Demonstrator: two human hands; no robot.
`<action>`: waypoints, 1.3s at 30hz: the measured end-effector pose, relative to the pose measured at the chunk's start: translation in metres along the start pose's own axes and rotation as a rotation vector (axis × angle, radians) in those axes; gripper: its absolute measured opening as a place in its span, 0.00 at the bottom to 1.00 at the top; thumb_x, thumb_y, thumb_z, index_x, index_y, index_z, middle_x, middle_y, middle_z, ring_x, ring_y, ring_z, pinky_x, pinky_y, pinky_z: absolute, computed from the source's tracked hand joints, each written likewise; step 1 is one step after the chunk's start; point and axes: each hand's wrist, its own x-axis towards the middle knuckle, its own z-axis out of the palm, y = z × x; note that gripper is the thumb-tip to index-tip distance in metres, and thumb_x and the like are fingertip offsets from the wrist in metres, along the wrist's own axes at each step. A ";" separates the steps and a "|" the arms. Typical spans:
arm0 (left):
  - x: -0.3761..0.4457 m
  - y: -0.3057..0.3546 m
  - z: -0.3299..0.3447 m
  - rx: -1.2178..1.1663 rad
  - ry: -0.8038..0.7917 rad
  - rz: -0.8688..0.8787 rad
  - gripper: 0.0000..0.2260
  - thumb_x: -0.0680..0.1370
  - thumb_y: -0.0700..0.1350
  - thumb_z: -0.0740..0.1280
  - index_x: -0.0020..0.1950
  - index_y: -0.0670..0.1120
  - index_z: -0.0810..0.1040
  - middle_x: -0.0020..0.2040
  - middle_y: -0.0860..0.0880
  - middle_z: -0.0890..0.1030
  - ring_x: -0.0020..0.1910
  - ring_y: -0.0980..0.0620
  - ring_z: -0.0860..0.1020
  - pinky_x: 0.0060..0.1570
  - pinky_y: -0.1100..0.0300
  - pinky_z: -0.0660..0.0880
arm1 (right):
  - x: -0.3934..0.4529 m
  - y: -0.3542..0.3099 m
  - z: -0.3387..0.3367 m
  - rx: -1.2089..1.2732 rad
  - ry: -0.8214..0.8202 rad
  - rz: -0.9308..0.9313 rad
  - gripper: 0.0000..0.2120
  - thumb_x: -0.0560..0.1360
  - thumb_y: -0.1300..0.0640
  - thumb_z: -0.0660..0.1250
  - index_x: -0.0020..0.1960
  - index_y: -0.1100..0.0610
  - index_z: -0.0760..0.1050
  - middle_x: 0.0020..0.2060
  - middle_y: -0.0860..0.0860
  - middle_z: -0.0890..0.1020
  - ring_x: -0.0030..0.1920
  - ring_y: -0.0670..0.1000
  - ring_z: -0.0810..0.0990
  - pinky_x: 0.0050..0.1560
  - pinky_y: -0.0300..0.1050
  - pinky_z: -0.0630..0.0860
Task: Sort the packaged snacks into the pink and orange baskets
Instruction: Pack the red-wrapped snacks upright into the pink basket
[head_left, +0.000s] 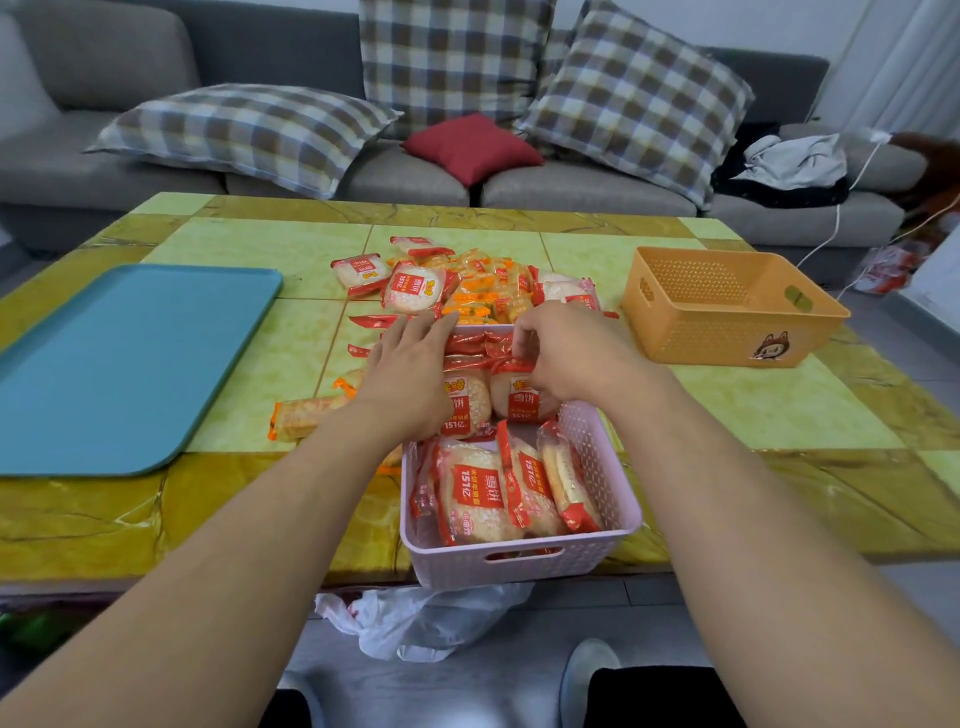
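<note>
2 hands are placed over the pink basket's (519, 564) far half: the left hand (415, 364) lies flat and released, the right hand (558, 358) pinches a red rice-cracker pack (519, 402); the unsorted pile (478, 291) lies just beyond, nearer than the orange basket (727, 306).

A grey sofa (156, 104) runs along the far side, with three checked cushions (244, 135) and a small red cushion (472, 148) on it. Clothes (789, 161) lie at its right end — a white cable (836, 218) hangs there. The table (779, 405) has yellow-green tiles. The floor (893, 322) is grey.
</note>
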 end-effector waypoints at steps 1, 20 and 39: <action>0.000 0.001 0.000 0.004 0.011 0.001 0.44 0.73 0.38 0.70 0.82 0.53 0.50 0.81 0.49 0.56 0.80 0.44 0.51 0.78 0.44 0.56 | 0.000 -0.001 0.001 -0.015 0.020 -0.007 0.13 0.72 0.62 0.73 0.46 0.44 0.79 0.44 0.43 0.80 0.46 0.50 0.80 0.33 0.42 0.66; 0.003 0.005 -0.002 0.136 0.032 -0.007 0.45 0.72 0.41 0.75 0.82 0.51 0.52 0.77 0.47 0.63 0.75 0.41 0.61 0.72 0.45 0.66 | -0.006 -0.004 -0.017 0.041 -0.430 -0.155 0.08 0.73 0.53 0.77 0.50 0.44 0.82 0.43 0.41 0.83 0.48 0.48 0.83 0.49 0.43 0.79; -0.012 -0.001 -0.024 -0.788 0.215 -0.016 0.14 0.78 0.56 0.71 0.58 0.50 0.82 0.59 0.53 0.81 0.59 0.55 0.78 0.59 0.53 0.76 | -0.014 0.009 -0.031 0.694 -0.522 -0.249 0.12 0.70 0.57 0.79 0.49 0.56 0.78 0.41 0.53 0.86 0.42 0.53 0.84 0.49 0.55 0.78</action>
